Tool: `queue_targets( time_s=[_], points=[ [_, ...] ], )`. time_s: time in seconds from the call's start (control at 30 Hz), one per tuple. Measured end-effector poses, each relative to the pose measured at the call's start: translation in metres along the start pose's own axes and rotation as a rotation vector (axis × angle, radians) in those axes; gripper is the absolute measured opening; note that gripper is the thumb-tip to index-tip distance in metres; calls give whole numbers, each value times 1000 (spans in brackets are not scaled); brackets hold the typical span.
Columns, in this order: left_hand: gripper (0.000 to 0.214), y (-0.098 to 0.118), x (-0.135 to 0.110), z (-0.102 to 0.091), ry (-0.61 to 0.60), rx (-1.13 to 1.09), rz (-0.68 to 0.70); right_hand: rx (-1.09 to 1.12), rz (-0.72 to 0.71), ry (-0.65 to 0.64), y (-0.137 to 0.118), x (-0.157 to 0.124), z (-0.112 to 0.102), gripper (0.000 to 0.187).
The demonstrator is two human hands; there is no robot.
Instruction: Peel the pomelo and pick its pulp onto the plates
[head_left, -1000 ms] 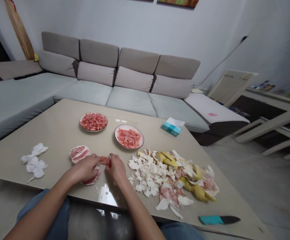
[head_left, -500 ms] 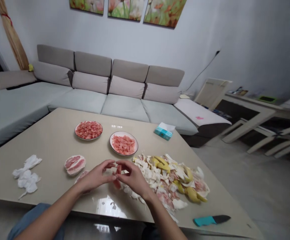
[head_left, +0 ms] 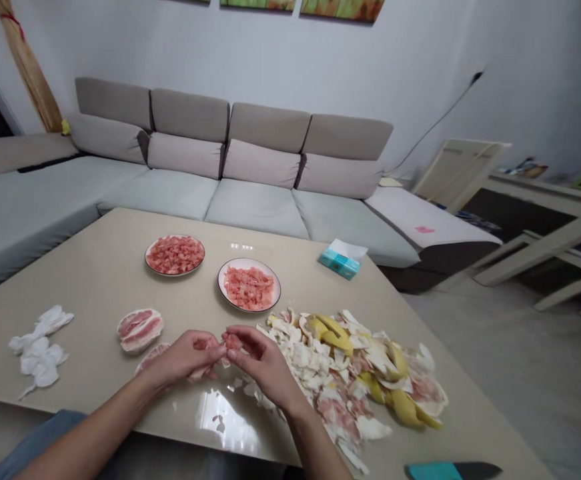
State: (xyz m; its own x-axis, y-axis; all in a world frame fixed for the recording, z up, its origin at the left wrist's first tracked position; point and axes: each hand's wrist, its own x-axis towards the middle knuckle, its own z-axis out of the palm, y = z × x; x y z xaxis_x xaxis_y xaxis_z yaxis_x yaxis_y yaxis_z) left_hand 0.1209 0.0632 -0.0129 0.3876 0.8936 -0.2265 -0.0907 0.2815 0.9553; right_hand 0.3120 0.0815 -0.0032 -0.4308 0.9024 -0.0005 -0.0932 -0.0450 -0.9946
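My left hand [head_left: 194, 356] and my right hand [head_left: 262, 363] meet above the near part of the table. Pinched between their fingertips is a small pink piece of pomelo flesh [head_left: 232, 343], partly covered by the fingers. Left of my left hand sits a peeled pomelo chunk [head_left: 141, 330] with red flesh. A second pomelo chunk [head_left: 152, 357] is half hidden behind my left wrist. Beyond my hands, a plate [head_left: 221, 267] bears loose pink flesh pieces, and a fuller plate [head_left: 146, 268] of flesh stands farther left. Beside my right hand spreads a heap of pomelo peel [head_left: 330, 360], white and yellow.
A knife [head_left: 453, 471] with a teal handle lies at the near right table edge. Crumpled tissues [head_left: 43, 350] are at the left, a tissue box [head_left: 341, 260] at the far right. A sofa [head_left: 250, 207] stands behind the table [head_left: 95, 267].
The view has tipped down and shifted slightly. My hands have come closer together, and the pomelo piece, which hung below my right fingers, is now pinched between both hands' fingertips.
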Motion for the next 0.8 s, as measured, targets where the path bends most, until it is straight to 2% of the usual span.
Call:
queue_targets(
  time_s=[0.07, 0.17, 0.37, 0.53, 0.7, 0.8],
  points=[
    [38, 1, 2, 1, 53, 77, -3, 15, 29, 37, 3, -1, -1, 39],
    [39, 3, 2, 1, 64, 145, -27, 83, 92, 74, 6, -3, -3, 44],
    [39, 5, -5, -3, 57, 138, -34, 289, 188, 5, 9, -1, -3, 49],
    [32, 11, -12, 0, -12, 86, -14, 374, 261, -107, 6, -3, -1, 48],
    [33, 12, -13, -1, -103, 26, -14, 373, 279, -130, 3, -5, -3, 48],
    [35, 10, -13, -3, -116, 59, -48, 360, 316, -133, 1, -5, -5, 49]
  ],
)
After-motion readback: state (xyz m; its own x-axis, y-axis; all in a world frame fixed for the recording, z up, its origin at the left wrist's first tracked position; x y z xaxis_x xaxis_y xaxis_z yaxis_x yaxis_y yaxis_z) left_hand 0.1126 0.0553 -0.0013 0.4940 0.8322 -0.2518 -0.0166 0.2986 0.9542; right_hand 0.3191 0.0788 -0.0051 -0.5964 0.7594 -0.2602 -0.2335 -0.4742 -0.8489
